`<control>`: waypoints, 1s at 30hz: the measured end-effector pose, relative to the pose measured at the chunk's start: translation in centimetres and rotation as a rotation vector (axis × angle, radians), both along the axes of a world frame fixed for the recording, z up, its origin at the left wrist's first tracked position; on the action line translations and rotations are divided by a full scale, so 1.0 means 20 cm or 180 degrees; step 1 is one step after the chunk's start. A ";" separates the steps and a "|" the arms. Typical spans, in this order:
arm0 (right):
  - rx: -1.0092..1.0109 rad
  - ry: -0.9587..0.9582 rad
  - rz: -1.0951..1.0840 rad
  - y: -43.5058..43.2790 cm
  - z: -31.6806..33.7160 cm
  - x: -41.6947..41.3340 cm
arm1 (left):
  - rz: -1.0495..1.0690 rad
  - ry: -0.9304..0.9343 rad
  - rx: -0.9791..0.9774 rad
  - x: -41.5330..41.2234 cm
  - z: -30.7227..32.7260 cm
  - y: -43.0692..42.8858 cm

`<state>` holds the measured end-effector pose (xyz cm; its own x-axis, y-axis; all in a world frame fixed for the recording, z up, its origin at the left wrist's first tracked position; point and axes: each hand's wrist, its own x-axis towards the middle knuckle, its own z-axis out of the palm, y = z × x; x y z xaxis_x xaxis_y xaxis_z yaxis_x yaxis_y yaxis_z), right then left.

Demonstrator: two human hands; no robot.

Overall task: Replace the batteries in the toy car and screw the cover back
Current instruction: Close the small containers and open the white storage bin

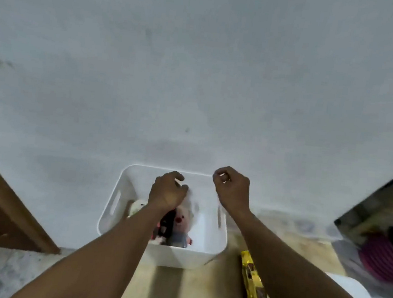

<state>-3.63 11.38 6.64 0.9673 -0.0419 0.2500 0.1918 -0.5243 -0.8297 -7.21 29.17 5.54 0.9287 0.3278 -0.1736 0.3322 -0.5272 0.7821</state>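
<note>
A yellow toy car point(254, 283) lies on the wooden table top point(200, 293), right of a white plastic bin point(214, 252); my right forearm hides part of it. Both my hands are raised at the bin's far end, well away from the car. My left hand point(168, 190) hovers over the bin's inside with its fingers curled downward. A pale blur sits just under its fingertips, and I cannot tell whether it holds anything. Over the bin's far right corner, my right hand point(232, 188) has its fingers pinched together with nothing visible in them. No batteries, cover or screwdriver are visible.
Several plush toys point(179, 221) lie in the bin, which stands against a pale wall point(197, 77). A brown wooden frame point(4, 214) is at the left. A dark shelf with a pink item point(381, 260) is at the right, and a white object's corner point(354, 293) shows behind my right arm.
</note>
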 end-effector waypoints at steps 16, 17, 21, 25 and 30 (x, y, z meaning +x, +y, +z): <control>-0.1391 0.1894 -0.1680 -2.24 -0.59 -0.51 | -0.0738 0.1947 -0.0709 -0.53 -0.55 -1.77; -0.1396 0.2000 -0.1724 -2.31 -0.63 -0.54 | -0.0706 0.1998 -0.0584 -0.56 -0.59 -1.82; -0.1205 0.2423 -0.1787 -2.50 -0.76 -0.61 | -0.0469 0.2076 -0.0317 -0.61 -0.68 -1.95; -0.1113 0.2854 -0.1540 -2.57 -0.86 -0.64 | -0.0271 0.2012 -0.0208 -0.59 -0.74 -2.01; -0.1036 0.3030 -0.1368 -2.59 -0.97 -0.66 | -0.0067 0.2267 -0.0079 -0.57 -0.74 -2.08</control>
